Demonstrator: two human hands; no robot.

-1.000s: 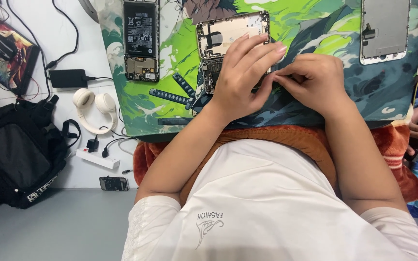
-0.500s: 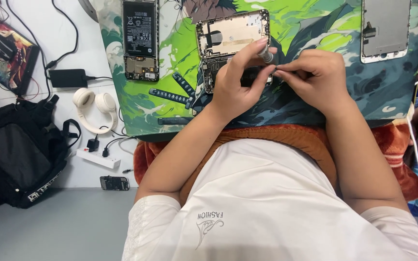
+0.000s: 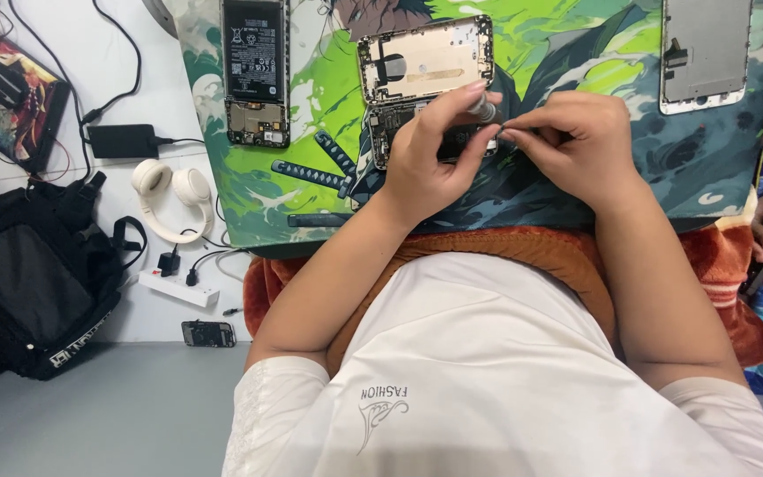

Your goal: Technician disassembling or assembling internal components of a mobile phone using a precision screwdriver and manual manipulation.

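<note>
A work mat (image 3: 576,53) printed in bright green, teal and white with dark illustrated figures fills the upper centre. On it, the opened phone (image 3: 424,66) shows a gold inner frame; left of it a second phone (image 3: 256,71) is black with a green board. At left lie cream headphones (image 3: 169,196), a black bag (image 3: 28,274) and a white power strip (image 3: 178,289). The shirt (image 3: 487,389) is white, the cushion (image 3: 523,247) rust orange.
</note>
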